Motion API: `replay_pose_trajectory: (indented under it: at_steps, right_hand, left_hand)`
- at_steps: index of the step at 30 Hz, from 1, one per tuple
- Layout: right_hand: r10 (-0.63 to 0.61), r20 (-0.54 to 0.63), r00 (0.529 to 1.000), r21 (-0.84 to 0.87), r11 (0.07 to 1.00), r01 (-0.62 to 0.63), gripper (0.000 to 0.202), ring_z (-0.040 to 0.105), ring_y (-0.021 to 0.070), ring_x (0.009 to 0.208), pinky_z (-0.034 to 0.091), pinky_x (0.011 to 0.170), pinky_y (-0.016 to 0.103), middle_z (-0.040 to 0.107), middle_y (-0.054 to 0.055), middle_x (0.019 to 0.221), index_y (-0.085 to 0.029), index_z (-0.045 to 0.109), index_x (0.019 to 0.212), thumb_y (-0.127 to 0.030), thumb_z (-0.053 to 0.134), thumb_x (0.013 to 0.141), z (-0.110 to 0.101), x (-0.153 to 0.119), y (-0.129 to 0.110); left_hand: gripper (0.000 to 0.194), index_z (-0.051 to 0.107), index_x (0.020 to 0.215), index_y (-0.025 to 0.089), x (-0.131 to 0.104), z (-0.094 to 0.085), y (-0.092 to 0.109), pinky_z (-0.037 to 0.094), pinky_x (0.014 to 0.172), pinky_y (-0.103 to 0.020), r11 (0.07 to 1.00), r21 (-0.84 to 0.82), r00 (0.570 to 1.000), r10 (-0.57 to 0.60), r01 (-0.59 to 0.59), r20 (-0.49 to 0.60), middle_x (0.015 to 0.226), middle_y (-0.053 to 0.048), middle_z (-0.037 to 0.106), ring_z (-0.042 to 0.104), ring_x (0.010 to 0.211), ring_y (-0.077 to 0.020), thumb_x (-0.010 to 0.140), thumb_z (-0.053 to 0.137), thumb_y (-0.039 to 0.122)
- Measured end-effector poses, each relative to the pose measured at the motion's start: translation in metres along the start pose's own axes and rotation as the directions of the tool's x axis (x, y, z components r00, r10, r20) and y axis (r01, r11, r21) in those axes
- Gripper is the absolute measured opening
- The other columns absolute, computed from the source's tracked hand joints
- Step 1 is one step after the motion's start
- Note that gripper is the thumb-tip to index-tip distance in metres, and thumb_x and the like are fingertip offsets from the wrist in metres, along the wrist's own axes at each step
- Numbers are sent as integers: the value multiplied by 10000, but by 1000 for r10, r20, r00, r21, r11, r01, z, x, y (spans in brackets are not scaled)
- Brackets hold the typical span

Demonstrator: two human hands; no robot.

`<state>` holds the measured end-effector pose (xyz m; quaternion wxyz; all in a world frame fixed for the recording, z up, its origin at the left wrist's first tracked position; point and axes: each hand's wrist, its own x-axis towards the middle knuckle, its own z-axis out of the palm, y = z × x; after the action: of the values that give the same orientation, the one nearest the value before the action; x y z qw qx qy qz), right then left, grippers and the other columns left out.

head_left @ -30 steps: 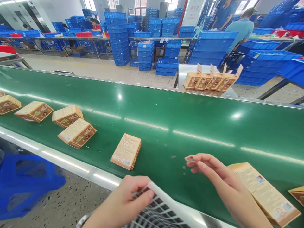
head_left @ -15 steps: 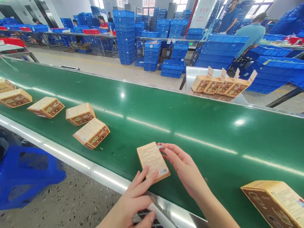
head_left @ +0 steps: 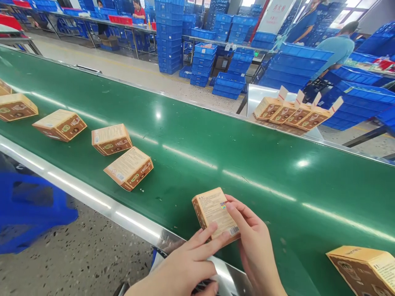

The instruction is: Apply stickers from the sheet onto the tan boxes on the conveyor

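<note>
A small cardboard box [head_left: 212, 207], cream on top with brown sides, lies on the green conveyor belt near its front edge. My left hand [head_left: 188, 263] rests its stretched fingertips on the lower part of the box's printed face, with the thumb apart below. My right hand [head_left: 254, 234] is closed around the box's right side, fingers at the edge and thumb on top. A small shiny sticker [head_left: 223, 204] shows on the printed face right at that thumb. The undersides of the right fingers are hidden.
Several similar boxes [head_left: 129, 166] lie on the green belt [head_left: 173, 144] to the left, and another box [head_left: 364, 267] at the lower right. Boxes with raised flaps [head_left: 284, 111] stand on a metal table beyond. A blue stool [head_left: 33, 209] is at left. Blue crates [head_left: 169, 37] and people are behind.
The shiny sticker went from my right fingers at the box's edge to its top face, under the thumb. My right hand closed around the box's side. The view shifted slightly.
</note>
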<state>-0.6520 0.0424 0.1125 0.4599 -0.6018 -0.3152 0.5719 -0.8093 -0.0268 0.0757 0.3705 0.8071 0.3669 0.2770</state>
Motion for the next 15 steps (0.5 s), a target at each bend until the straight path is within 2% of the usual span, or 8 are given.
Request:
replay_pose_trajectory:
  at_steps: [5,10,15]
  right_hand:
    - [-58,-35,998,-62,997,56,378,667,259,881,550,652,305,738,97,1083,-202,744,746,-559,814,643,-8,-1,-3]
    - [-150,-79,986,-153,979,136,397,687,252,821,580,634,334,725,124,1112,-198,683,708,-581,783,676,-14,-5,-2]
    - [-211,-125,969,-266,948,172,412,668,220,822,571,660,335,675,133,1196,-199,635,771,-584,761,695,-26,-2,3]
  left_hand:
    - [129,689,729,188,7,5,3,359,1184,-459,999,-16,999,43,-44,-4,1576,-23,351,314,1464,-355,734,652,65]
    - [145,732,828,184,15,2,10,345,1193,-453,995,-44,993,89,-86,75,1585,-35,305,292,1463,-346,788,637,81]
    - [133,721,763,144,24,7,15,345,1190,-446,991,-60,990,127,-124,61,1580,-96,292,296,1446,-370,781,628,50]
